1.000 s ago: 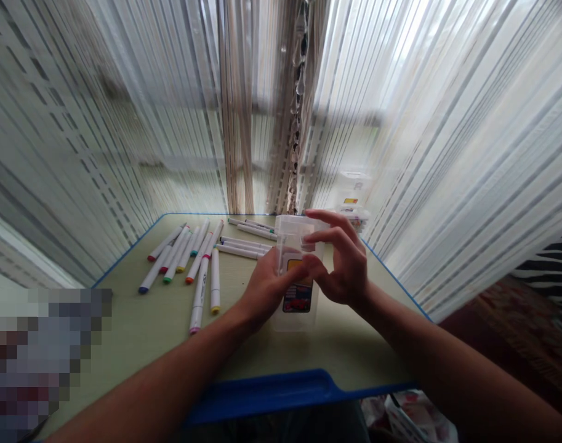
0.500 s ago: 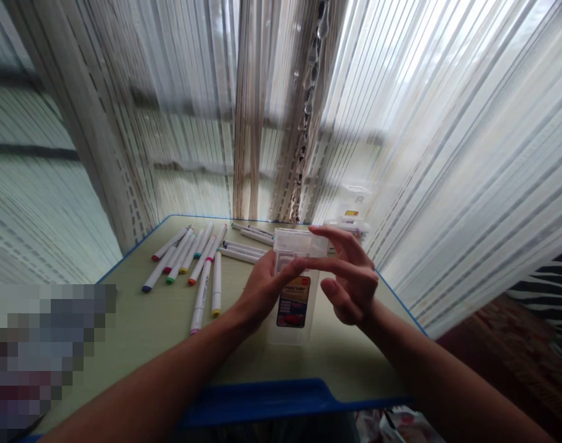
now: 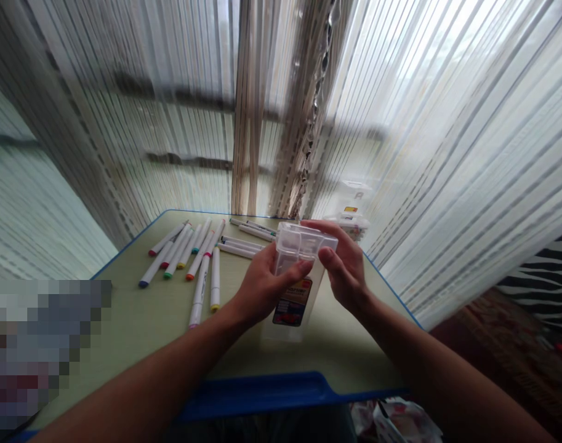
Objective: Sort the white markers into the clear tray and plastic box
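Note:
Between my hands a clear plastic marker case [image 3: 311,289] stands roughly upright, slightly tilted, with a dark printed label on its front and its lid at the top. My left hand [image 3: 262,283] grips its left side, thumb lying across the front under the lid. With its thumb at the top right corner and its fingers behind, my right hand [image 3: 343,258] holds the upper right of the case. White markers [image 3: 200,292] with coloured ends lie scattered to the left, several of them side by side. More markers [image 3: 241,248] lie just behind my left hand.
A second clear case [image 3: 353,224], its lid raised, stands at the table's back right. The pale table [image 3: 137,344] has a blue rim and a blue front ledge [image 3: 262,394]. Striped sheer curtains hang right behind it. A plastic bag [image 3: 396,421] sits below the front edge.
The case has turned, so its right side now shows. My right hand's fingers have gone from spread near the lid to holding the upper right corner. My left hand keeps its grip.

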